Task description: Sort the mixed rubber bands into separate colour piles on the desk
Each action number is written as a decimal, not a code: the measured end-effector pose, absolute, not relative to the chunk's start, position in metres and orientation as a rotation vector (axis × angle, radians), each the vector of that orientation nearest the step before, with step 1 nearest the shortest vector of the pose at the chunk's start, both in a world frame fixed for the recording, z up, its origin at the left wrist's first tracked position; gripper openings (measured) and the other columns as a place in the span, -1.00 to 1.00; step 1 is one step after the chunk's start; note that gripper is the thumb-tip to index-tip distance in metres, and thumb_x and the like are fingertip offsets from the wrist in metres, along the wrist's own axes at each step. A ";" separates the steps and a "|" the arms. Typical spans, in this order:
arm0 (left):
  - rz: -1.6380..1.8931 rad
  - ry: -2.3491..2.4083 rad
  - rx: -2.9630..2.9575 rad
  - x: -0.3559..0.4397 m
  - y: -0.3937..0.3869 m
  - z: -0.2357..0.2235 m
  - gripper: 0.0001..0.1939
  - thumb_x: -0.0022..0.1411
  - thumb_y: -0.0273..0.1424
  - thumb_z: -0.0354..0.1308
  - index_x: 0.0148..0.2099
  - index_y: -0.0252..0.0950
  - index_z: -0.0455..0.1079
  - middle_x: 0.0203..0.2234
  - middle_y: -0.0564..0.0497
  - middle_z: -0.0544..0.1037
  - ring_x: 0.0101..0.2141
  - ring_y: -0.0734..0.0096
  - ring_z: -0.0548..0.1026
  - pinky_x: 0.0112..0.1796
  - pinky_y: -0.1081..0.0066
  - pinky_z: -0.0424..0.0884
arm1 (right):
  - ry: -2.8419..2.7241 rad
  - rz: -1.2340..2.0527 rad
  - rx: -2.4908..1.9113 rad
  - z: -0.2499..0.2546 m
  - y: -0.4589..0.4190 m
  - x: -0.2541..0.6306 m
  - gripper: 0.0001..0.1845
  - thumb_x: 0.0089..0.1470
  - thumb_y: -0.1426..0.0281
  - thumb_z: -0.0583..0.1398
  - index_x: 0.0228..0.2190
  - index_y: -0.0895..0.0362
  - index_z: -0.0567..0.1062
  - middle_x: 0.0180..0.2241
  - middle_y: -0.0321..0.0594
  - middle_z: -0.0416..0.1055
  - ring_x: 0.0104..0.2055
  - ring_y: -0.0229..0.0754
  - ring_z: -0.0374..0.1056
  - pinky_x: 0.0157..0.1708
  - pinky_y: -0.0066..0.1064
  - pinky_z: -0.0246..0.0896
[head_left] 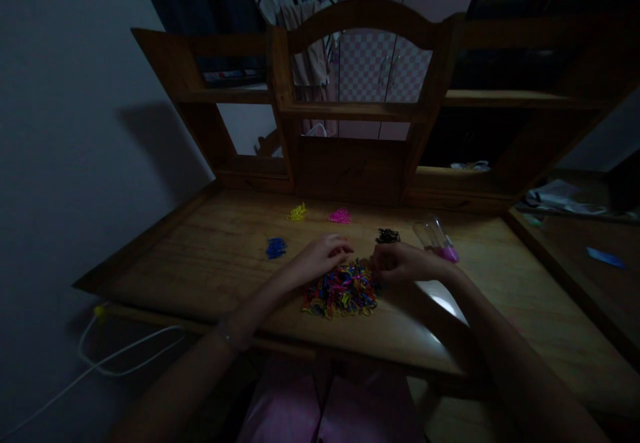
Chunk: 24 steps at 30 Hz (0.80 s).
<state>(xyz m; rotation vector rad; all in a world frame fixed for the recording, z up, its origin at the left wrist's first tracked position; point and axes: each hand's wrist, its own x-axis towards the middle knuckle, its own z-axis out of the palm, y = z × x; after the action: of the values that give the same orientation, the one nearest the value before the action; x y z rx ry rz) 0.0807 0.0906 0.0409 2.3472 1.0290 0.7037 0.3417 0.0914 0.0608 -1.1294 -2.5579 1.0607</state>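
A heap of mixed-colour small rubber bands (343, 291) lies on the wooden desk (210, 263) in front of me. My left hand (320, 254) rests at the heap's upper left edge, fingers curled in a pinch over the bands. My right hand (397, 263) is at the heap's upper right edge, fingers closed together; what they hold is too small and dark to name. Sorted little piles lie beyond: blue (275, 247), yellow (297, 213), pink (341, 216) and black (387, 235).
A clear plastic jar with a pink lid (436, 237) lies on its side right of the black pile. A wooden shelf unit (360, 106) rises at the desk's back. A white cable (115, 356) hangs off the left front edge.
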 end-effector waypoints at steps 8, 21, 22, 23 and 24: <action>0.484 0.894 2.610 0.095 0.106 0.041 -0.92 0.18 -0.40 0.20 -0.26 -0.25 0.50 -0.37 0.02 0.52 -0.23 0.31 0.42 -0.17 0.37 0.27 | -2.351 0.812 -1.154 0.065 0.098 0.341 -0.78 0.15 0.28 0.12 -0.39 0.18 0.46 -0.48 -0.25 0.37 -0.45 -0.28 0.24 -0.50 -0.48 0.05; 0.578 0.824 2.391 0.086 0.099 0.051 -0.81 0.20 -0.28 0.21 -0.20 -0.26 0.53 -0.36 0.03 0.55 -0.31 0.41 0.46 -0.28 0.47 0.28 | -2.398 0.939 -1.062 0.051 0.095 0.327 -0.75 0.10 0.36 0.18 -0.18 0.13 0.54 -0.35 -0.22 0.52 -0.40 -0.26 0.38 -0.39 -0.45 0.23; 0.581 0.824 2.383 0.085 0.099 0.051 -0.81 0.20 -0.29 0.21 -0.18 -0.26 0.53 -0.35 0.03 0.55 -0.29 0.40 0.47 -0.27 0.47 0.28 | -2.401 0.950 -1.060 0.050 0.096 0.328 -0.75 0.08 0.37 0.19 -0.18 0.13 0.55 -0.34 -0.22 0.52 -0.38 -0.25 0.38 -0.38 -0.45 0.24; 0.582 0.822 2.376 0.083 0.100 0.051 -0.81 0.20 -0.31 0.21 -0.17 -0.26 0.53 -0.33 0.02 0.56 -0.28 0.40 0.47 -0.26 0.46 0.29 | -2.406 0.964 -1.057 0.049 0.097 0.329 -0.74 0.06 0.38 0.20 -0.17 0.13 0.55 -0.32 -0.22 0.52 -0.36 -0.24 0.39 -0.36 -0.43 0.25; 0.576 0.820 2.374 0.082 0.100 0.051 -0.82 0.20 -0.32 0.21 -0.17 -0.25 0.53 -0.33 0.02 0.56 -0.28 0.39 0.47 -0.24 0.45 0.29 | -2.412 0.980 -1.052 0.048 0.098 0.330 -0.73 0.05 0.40 0.21 -0.17 0.12 0.55 -0.31 -0.21 0.53 -0.33 -0.22 0.40 -0.33 -0.42 0.26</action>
<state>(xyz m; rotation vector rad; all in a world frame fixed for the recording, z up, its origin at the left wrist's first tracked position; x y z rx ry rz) 0.0822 0.0998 0.0513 2.3741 0.8196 0.5764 0.3298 0.0978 0.0479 -1.0525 -2.4120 0.9801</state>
